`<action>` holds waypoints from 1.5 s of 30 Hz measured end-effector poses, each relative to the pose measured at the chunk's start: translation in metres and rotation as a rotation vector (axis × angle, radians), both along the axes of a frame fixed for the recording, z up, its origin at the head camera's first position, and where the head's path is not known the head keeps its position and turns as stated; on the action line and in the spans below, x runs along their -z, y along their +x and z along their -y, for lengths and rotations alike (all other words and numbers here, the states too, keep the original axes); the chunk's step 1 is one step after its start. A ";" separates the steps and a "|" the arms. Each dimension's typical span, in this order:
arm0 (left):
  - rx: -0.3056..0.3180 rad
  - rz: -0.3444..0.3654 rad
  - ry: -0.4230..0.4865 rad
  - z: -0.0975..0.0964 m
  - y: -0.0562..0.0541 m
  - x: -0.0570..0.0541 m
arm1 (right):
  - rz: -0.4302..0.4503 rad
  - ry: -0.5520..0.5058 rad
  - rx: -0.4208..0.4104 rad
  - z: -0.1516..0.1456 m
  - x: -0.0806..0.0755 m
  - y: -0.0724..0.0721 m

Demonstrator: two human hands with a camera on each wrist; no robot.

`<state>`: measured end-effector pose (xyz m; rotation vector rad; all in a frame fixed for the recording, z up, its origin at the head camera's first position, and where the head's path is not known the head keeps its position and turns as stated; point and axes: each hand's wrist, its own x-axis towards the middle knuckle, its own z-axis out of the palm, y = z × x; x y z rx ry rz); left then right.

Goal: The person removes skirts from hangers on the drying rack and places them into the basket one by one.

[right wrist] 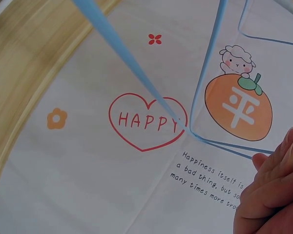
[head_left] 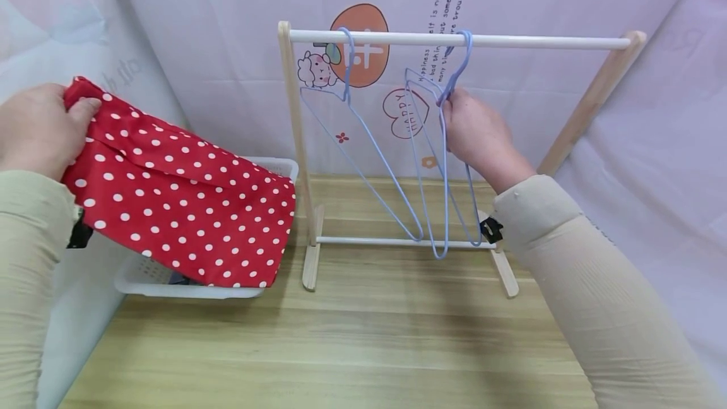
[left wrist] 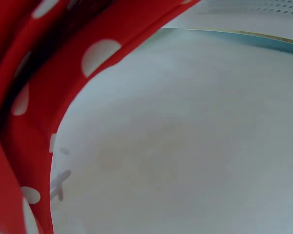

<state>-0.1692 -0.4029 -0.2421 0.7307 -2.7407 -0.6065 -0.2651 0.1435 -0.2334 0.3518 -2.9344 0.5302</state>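
Note:
My left hand grips one end of a red cloth with white polka dots, the fingers behind it and the thumb in front. The cloth slants down to the right, over a white basket; in the left wrist view its folds fill the left side. My right hand holds a light blue hanger at its neck, just below the hook, which is over the rack's white rail. Overlapping blue wires hang below that hand. Further left, another blue hanger hangs from the rail.
The rack has wooden side posts and a low white crossbar, and stands on a wood-grain table. Something dark shows in the basket under the cloth. A printed white sheet stands behind and at the sides.

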 end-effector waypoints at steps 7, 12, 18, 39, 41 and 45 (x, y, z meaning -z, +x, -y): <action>0.013 0.050 -0.218 0.005 -0.015 0.009 | -0.004 -0.006 0.003 0.001 0.000 -0.001; 0.035 0.049 -0.308 0.004 -0.022 0.021 | -0.003 -0.010 0.003 0.002 0.001 -0.002; 0.055 0.039 -0.307 0.000 -0.024 0.028 | -0.009 -0.010 0.008 0.004 0.002 -0.003; 0.290 -0.051 -0.232 -0.054 -0.043 0.032 | 0.010 -0.016 0.010 0.004 0.002 -0.002; 0.304 -0.040 -0.232 -0.055 -0.044 0.035 | 0.011 -0.019 0.010 0.004 0.002 -0.001; 0.290 -0.007 -0.214 -0.045 -0.041 0.041 | 0.014 -0.027 0.005 0.004 0.002 0.000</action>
